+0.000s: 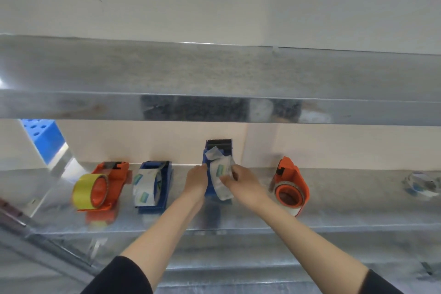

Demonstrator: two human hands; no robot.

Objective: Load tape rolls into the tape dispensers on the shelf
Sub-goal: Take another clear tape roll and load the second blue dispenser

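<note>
Shelf: a grey metal shelf (334, 198) in front of me, seen from above, with four tape dispensers in a row and another shelf board overhead.
Dispenser in hand: a blue dispenser (218, 150), third from my left, its toothed cutter pointing away from me.
Tape roll: a clear roll printed with small green labels (220, 180), sitting in that blue dispenser, with a loose tail of tape (214, 153) lifted toward the cutter.
My left hand: my left hand (196, 180) is closed against the dispenser's left side, steadying it.
My right hand: my right hand (238, 178) is pinched on the roll's right edge; fingertips partly hidden, so I cannot tell how firm the grip is.
Other dispensers: an orange one with yellow tape (95, 188) far left, a blue one with the same printed tape (152, 185) beside it, an orange one (290, 186) to my right whose roll looks thin.
Spare roll: a clear roll (421, 185) lies well apart at far right.
Handling, my judgement: the roll seems light and stiff at its core, the tail flimsy and sticky. I would hold the roll by its rim and the tail by its very end, non-sticky side.
</note>
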